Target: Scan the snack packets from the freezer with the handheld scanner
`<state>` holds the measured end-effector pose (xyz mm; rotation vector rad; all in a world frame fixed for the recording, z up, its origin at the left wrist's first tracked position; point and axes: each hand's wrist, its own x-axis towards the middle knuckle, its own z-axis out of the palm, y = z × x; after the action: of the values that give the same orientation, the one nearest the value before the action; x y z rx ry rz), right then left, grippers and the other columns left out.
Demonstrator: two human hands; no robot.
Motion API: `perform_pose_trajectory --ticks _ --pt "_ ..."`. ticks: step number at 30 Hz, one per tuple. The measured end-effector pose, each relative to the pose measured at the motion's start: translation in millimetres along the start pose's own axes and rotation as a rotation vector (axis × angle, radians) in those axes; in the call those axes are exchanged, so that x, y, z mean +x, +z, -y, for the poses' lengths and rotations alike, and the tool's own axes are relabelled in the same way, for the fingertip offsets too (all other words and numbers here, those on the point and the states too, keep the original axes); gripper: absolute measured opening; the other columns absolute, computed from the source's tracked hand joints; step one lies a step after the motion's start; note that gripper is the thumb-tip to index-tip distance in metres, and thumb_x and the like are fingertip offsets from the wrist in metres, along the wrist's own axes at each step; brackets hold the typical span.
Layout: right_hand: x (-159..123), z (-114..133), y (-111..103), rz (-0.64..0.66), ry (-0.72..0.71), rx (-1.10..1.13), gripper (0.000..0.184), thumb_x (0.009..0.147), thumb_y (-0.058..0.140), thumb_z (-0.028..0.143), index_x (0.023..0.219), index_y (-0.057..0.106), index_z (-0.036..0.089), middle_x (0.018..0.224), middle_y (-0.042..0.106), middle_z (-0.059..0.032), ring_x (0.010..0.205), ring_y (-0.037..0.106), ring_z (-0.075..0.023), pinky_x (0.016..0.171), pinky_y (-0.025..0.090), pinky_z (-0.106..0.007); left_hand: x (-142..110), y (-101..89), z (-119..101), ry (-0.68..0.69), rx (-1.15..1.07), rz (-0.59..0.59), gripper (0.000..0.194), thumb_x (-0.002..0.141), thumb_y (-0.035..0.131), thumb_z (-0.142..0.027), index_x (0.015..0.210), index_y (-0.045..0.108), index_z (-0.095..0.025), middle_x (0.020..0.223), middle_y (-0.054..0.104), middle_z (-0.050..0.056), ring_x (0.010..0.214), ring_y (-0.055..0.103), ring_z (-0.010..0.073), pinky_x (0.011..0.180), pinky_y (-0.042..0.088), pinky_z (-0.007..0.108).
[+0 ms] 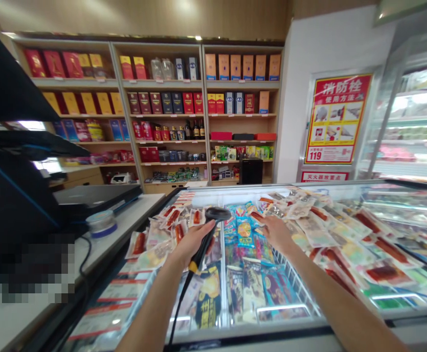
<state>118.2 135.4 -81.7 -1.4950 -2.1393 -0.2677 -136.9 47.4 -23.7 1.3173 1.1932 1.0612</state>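
The left hand (195,240)'s fingers clamp a scanner (201,250), while a sausage packet (257,215) lies at the right hand (276,234)'s fingertips, gripped or not I can't tell, above a freezer (294,325) holding wrapped snacks (245,232).

Glass-topped freezer (272,331), clear food packs (386,274) spread thickly at right, fewer at left
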Motion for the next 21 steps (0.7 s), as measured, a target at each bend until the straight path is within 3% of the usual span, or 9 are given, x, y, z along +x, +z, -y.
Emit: perform_pose_trajectory --ticks 2,4,7,12,16,18,21 --pt "0 -3 -6 -0.070 0.226 -0.110 0.034 0.076 0.037 0.035 0.095 0.055 0.014 0.089 0.058 -0.0148 0.091 0.049 -0.0243 0.078 0.033 -0.038 2 -1.4 2 0.000 0.003 0.001 0.040 0.066 0.045 -0.054 0.062 0.045 -0.014 0.046 0.050 -0.001 0.036 0.043 0.0073 0.035 0.030 0.018" --pt "0 -7 -7 -0.057 0.362 -0.199 0.047 0.074 0.036 0.048 0.094 0.054 0.010 0.083 0.057 -0.0189 0.087 0.051 -0.0290 0.075 0.032 -0.043 4 -2.4 4 0.000 0.011 0.002 0.040 0.066 0.044 -0.054 0.061 0.045 -0.014 0.046 0.050 -0.001 0.036 0.043 0.0071 0.035 0.030 0.018" --pt "4 -7 -2 -0.029 0.381 -0.251 0.057 0.066 0.043 0.055 0.098 0.052 0.009 0.088 0.055 -0.0218 0.090 0.049 -0.0321 0.074 0.030 -0.045 4 -1.9 5 -0.006 0.030 0.025 0.040 0.067 0.043 -0.054 0.060 0.045 -0.015 0.044 0.049 -0.001 0.035 0.043 0.0074 0.035 0.030 0.018" --pt "14 -5 12 0.032 0.369 -0.215 0.058 0.063 0.052 0.047 0.110 0.043 0.015 0.091 0.058 -0.0165 0.096 0.046 -0.0322 0.074 0.031 -0.046 -3 3.7 1 -0.011 0.026 0.010 0.036 0.066 0.046 -0.051 0.060 0.045 -0.015 0.046 0.051 -0.001 0.036 0.044 0.0080 0.036 0.030 0.019" --pt "21 -14 14 -0.005 0.449 -0.068 0.058 0.064 0.053 0.035 0.116 0.037 0.016 0.085 0.061 -0.0120 0.088 0.052 -0.0280 0.076 0.032 -0.044 -7 4.5 1 -0.013 -0.023 -0.018 0.034 0.067 0.047 -0.049 0.062 0.047 -0.015 0.046 0.051 -0.001 0.037 0.044 0.0075 0.037 0.031 0.019" --pt "24 -20 15 -0.102 0.478 0.110 0.055 0.066 0.048 0.027 0.118 0.035 0.014 0.086 0.061 -0.0106 0.084 0.054 -0.0241 0.075 0.036 -0.039 -7 2.4 2 -0.023 -0.028 0.049 0.034 0.068 0.046 -0.048 0.063 0.047 -0.014 0.048 0.052 0.000 0.038 0.046 0.0078 0.039 0.032 0.019" --pt "27 -27 17 -0.261 0.489 0.461 0.042 0.067 0.044 0.027 0.107 0.048 0.014 0.089 0.061 -0.0087 0.084 0.055 -0.0221 0.072 0.040 -0.033 -8 -0.7 4 -0.004 -0.027 0.125 0.035 0.070 0.044 -0.048 0.062 0.048 -0.014 0.050 0.053 0.001 0.040 0.046 0.0076 0.040 0.031 0.019"
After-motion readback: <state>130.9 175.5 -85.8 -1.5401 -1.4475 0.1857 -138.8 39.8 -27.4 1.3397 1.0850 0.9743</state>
